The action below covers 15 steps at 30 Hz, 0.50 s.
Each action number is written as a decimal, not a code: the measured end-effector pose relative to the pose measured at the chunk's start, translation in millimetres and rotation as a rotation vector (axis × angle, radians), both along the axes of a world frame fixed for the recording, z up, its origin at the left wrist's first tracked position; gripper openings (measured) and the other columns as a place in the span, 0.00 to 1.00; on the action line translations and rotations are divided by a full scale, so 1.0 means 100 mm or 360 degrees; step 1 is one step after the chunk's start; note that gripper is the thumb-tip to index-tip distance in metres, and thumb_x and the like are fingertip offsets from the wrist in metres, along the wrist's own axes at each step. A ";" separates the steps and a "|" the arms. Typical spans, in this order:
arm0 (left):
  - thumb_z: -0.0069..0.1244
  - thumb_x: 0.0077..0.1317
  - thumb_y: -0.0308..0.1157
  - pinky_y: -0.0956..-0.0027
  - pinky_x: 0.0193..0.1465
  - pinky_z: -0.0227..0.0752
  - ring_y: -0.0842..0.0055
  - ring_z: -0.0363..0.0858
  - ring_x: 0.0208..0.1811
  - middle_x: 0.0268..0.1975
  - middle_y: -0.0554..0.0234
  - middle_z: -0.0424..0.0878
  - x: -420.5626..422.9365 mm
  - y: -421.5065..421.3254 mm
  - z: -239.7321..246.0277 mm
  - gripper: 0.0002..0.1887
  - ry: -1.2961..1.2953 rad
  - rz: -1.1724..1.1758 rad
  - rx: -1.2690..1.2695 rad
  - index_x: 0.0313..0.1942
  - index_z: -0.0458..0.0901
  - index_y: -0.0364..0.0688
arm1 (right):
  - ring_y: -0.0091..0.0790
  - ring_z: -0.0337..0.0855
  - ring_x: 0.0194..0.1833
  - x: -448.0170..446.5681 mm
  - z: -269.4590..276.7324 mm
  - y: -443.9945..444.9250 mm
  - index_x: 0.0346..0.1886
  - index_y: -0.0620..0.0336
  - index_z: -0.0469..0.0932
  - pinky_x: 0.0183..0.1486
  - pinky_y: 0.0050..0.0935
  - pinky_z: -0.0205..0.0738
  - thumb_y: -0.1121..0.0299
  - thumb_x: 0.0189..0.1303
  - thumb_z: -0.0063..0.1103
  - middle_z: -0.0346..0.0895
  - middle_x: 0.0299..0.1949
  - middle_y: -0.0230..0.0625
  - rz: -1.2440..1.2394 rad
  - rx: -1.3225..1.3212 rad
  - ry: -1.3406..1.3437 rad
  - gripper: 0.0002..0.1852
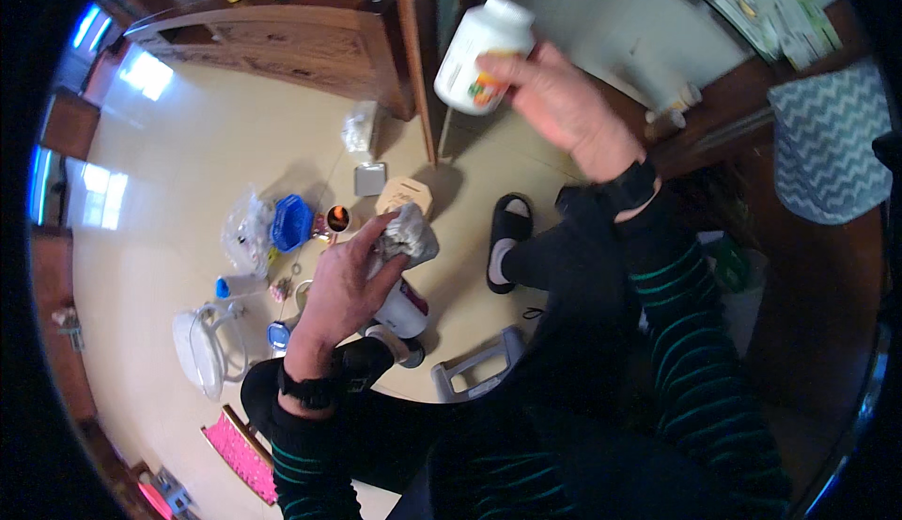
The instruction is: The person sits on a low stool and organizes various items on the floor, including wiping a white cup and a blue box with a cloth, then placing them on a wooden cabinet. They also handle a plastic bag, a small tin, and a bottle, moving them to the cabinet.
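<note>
My right hand point(557, 101) grips a white plastic bottle point(461, 62) with a white screw cap and a colourful label, raised above the floor and tilted. Lower and to the left, my left hand point(349, 284) holds a crumpled grey-white cloth point(416, 238) between thumb and fingers. Right below that hand is a white container point(402, 312) with a dark red patch; whether the hand also touches it, I cannot tell. A light wooden octagonal piece point(405, 196) lies on the floor just beyond the cloth.
Around my left hand on the floor are a blue plastic basket point(292, 223), a clear plastic bag point(246, 234), a cup point(338, 219), and a white lidded container point(201, 344). A grey stool point(479, 372) stands near my feet. Wooden cabinets point(282, 41) and a shelf with a patterned cloth point(831, 143) flank the floor.
</note>
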<state>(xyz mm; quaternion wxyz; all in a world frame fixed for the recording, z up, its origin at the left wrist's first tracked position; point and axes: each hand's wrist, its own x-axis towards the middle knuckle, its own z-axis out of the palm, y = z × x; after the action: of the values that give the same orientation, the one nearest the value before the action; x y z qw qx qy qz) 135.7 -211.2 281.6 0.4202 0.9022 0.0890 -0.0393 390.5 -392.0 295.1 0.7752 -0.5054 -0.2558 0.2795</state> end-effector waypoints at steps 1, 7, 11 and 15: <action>0.58 0.64 0.30 0.60 0.51 0.75 0.55 0.85 0.46 0.42 0.47 0.86 0.01 -0.01 0.02 0.25 0.0023 -0.0022 0.0025 0.62 0.75 0.39 | 0.32 0.82 0.56 0.17 0.09 -0.14 0.60 0.56 0.75 0.63 0.39 0.75 0.69 0.57 0.76 0.82 0.54 0.32 -0.0029 0.0048 -0.0086 0.27; 0.58 0.64 0.31 0.55 0.44 0.78 0.46 0.85 0.41 0.37 0.41 0.86 0.09 -0.08 0.07 0.25 0.0019 -0.0076 -0.0013 0.62 0.76 0.43 | 0.35 0.80 0.58 1.03 0.21 -0.93 0.62 0.59 0.72 0.62 0.40 0.75 0.69 0.63 0.71 0.78 0.57 0.35 -0.0521 -0.0081 -0.0079 0.26; 0.58 0.63 0.30 0.55 0.44 0.78 0.46 0.85 0.41 0.37 0.40 0.86 0.16 -0.09 0.06 0.26 0.0118 -0.0087 0.0024 0.62 0.76 0.43 | 0.33 0.78 0.60 1.32 -0.29 -1.17 0.60 0.57 0.74 0.68 0.39 0.69 0.69 0.66 0.68 0.79 0.57 0.35 -0.0742 0.0010 0.0219 0.21; 0.58 0.63 0.30 0.56 0.45 0.79 0.46 0.86 0.42 0.38 0.40 0.86 0.25 -0.11 0.01 0.26 0.0205 -0.0109 0.0037 0.63 0.75 0.41 | 0.32 0.77 0.60 1.46 -0.89 -1.20 0.58 0.53 0.76 0.67 0.40 0.69 0.69 0.65 0.70 0.79 0.57 0.32 -0.0966 0.0147 0.0498 0.20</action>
<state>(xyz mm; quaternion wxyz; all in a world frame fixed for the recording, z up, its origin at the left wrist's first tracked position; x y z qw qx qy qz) 160.9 -221.7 282.6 0.4015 0.9051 0.0853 -0.1105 536.6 -512.5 206.5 0.8749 -0.4739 0.0161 0.0983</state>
